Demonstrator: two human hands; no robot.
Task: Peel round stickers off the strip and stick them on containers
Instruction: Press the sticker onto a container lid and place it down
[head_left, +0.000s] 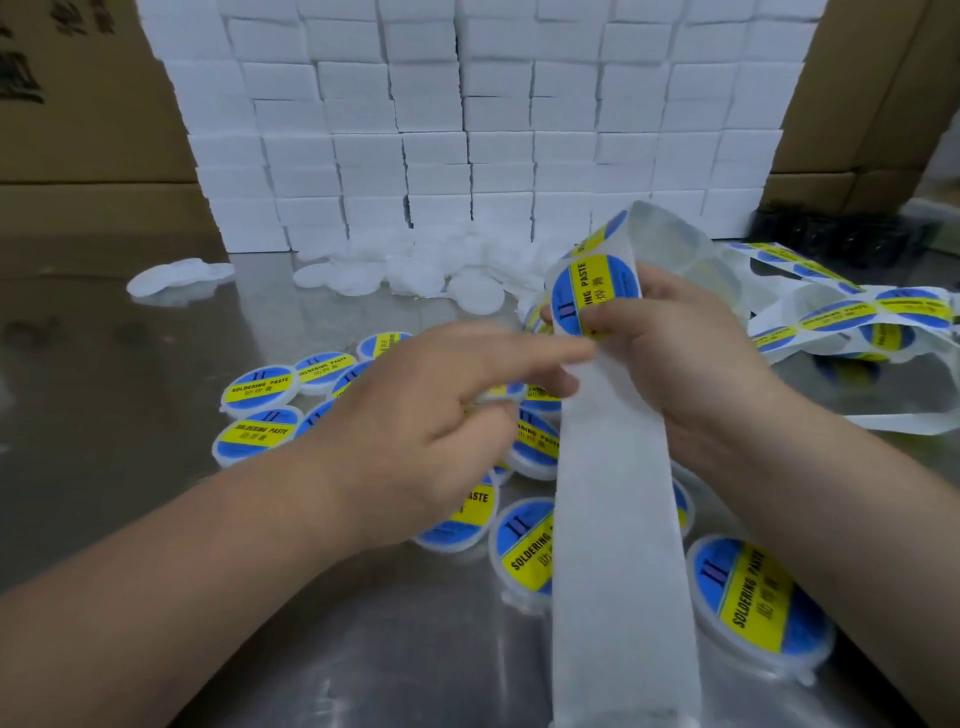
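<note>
Blue-and-yellow round sticker (595, 296) sits on the strip (618, 519) pinched by the right hand (675, 358), the left hand (431, 415) reaching for its edge, its grip unclear, while many labelled containers (260, 387) lie on the table (130, 374) and plain white containers (475, 291) wait behind.

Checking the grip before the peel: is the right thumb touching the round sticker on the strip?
Touching. Head view shows the right hand pinching the strip, thumb pressed onto the round sticker.

left grip (426, 431) index extended, right grip (675, 358) pinching
</note>
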